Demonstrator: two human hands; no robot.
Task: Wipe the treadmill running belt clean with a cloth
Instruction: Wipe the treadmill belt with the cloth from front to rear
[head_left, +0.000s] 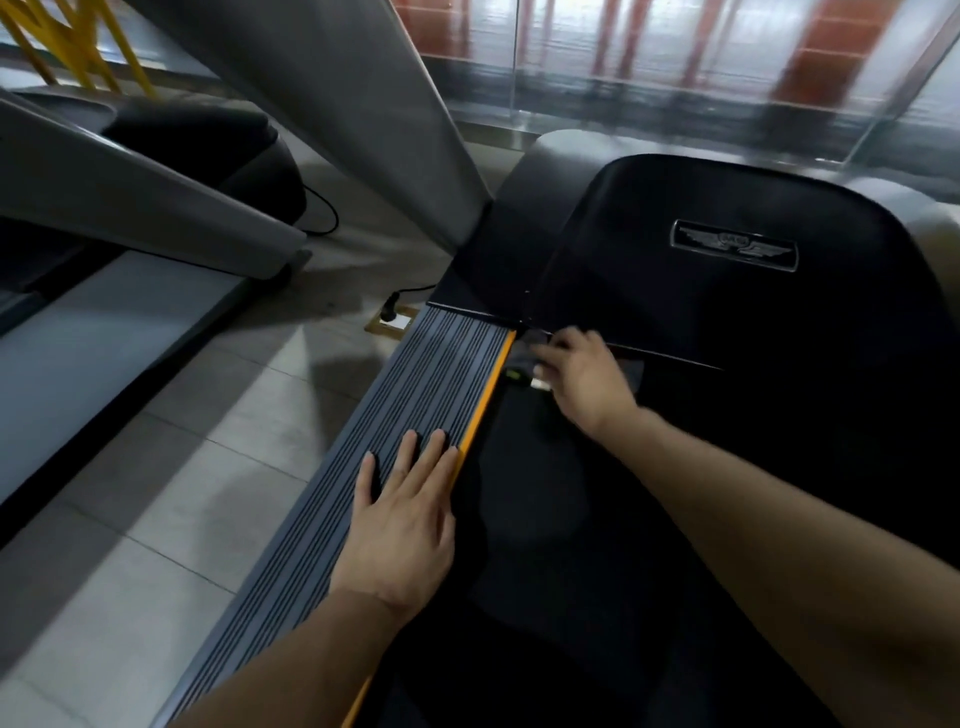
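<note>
The black running belt (561, 519) runs down the middle of the view, edged on its left by an orange strip (483, 405). My right hand (582, 384) presses a dark grey cloth (631, 371) onto the belt's far left corner, just below the black motor cover (727, 291). Most of the cloth is hidden under the hand and blurred. My left hand (405, 519) lies flat, fingers spread, on the ribbed grey side rail (415, 374), with nothing in it.
A grey upright post (374, 104) rises from the treadmill's front left. A second treadmill (104, 291) stands to the left across a strip of tiled floor (171, 467). A floor socket with a black plug (392, 317) sits beside the rail. Glass wall behind.
</note>
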